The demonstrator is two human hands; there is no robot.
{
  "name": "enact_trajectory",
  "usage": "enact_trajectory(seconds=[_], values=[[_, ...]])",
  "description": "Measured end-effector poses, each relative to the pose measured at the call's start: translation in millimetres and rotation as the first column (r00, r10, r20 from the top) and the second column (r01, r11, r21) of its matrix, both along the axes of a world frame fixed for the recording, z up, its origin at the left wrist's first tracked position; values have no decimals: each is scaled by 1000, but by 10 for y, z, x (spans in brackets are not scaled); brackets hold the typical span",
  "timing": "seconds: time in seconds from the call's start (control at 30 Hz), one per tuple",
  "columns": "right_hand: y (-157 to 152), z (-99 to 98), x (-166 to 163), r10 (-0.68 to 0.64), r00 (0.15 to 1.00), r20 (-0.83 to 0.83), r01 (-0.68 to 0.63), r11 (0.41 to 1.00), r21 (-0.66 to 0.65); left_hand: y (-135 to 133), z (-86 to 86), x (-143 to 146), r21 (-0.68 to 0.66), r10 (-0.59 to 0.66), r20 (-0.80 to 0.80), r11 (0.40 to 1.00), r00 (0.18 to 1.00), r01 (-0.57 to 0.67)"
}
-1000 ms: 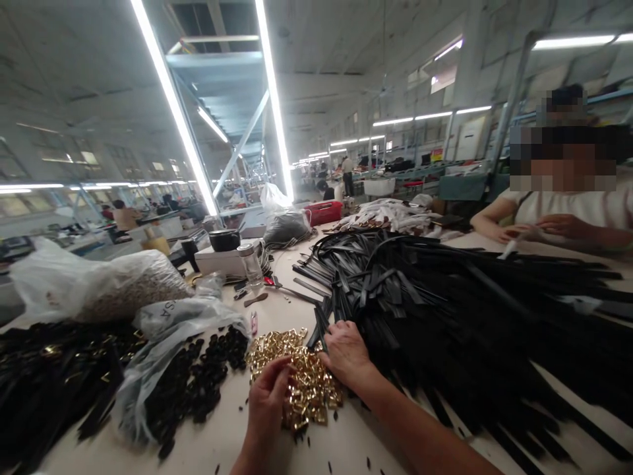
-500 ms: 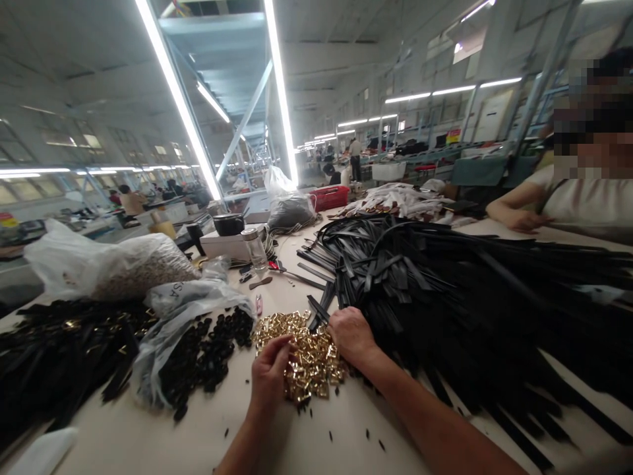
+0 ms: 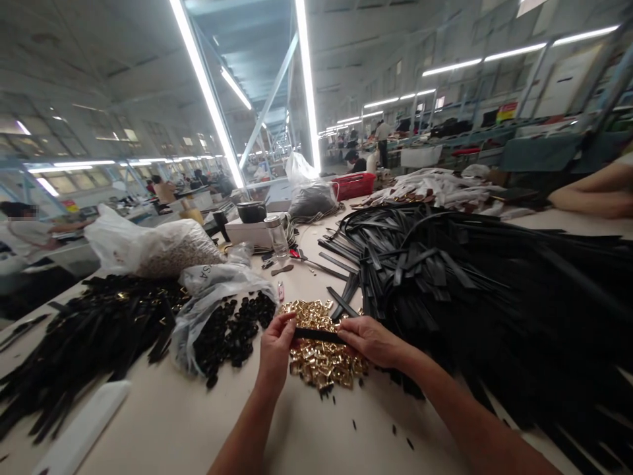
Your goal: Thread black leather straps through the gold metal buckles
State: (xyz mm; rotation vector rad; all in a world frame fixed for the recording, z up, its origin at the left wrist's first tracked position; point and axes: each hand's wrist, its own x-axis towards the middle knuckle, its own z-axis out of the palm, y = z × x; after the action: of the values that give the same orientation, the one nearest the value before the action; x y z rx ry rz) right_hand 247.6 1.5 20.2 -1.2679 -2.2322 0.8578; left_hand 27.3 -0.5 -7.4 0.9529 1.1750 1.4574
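Note:
A short black strap (image 3: 319,336) is stretched level between my two hands. My left hand (image 3: 277,340) pinches its left end, and my right hand (image 3: 368,338) grips the right end. Any small piece inside the left fingertips is hidden. Beneath the strap lies a heap of gold metal buckles (image 3: 326,369) on the table. To the right spreads a big pile of black straps (image 3: 420,264), some with ends reaching the buckles. Small black loops (image 3: 237,330) lie left of the heap, partly in a clear plastic bag (image 3: 190,323).
Strips with gold fittings (image 3: 113,316) are piled at left, below a filled plastic bag (image 3: 173,247). Farther back stand a glass jar (image 3: 277,236), scissors (image 3: 316,264), a red basket (image 3: 353,185) and white strips (image 3: 435,185). Another person's arm (image 3: 593,188) rests at the right edge.
My right hand has brought a black strap from the pile over the buckles, and my left hand now holds its other end. The view has turned left.

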Motion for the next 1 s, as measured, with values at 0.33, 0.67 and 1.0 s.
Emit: enact_trajectory(seconds=[0.33,0.67,1.0], values=[[-143,-11,-173,-113,993,-24,114,933,341,-70,19,152,-111,-89,198,987,976,112],[-210,29,-253,-89,996,-20,89,913,399,-125,3,213,-162,-182,242,961,953,225],[-221,84,-229,-74,995,-60,90,936,339,-189,32,278,-131,-200,319,959,926,252]])
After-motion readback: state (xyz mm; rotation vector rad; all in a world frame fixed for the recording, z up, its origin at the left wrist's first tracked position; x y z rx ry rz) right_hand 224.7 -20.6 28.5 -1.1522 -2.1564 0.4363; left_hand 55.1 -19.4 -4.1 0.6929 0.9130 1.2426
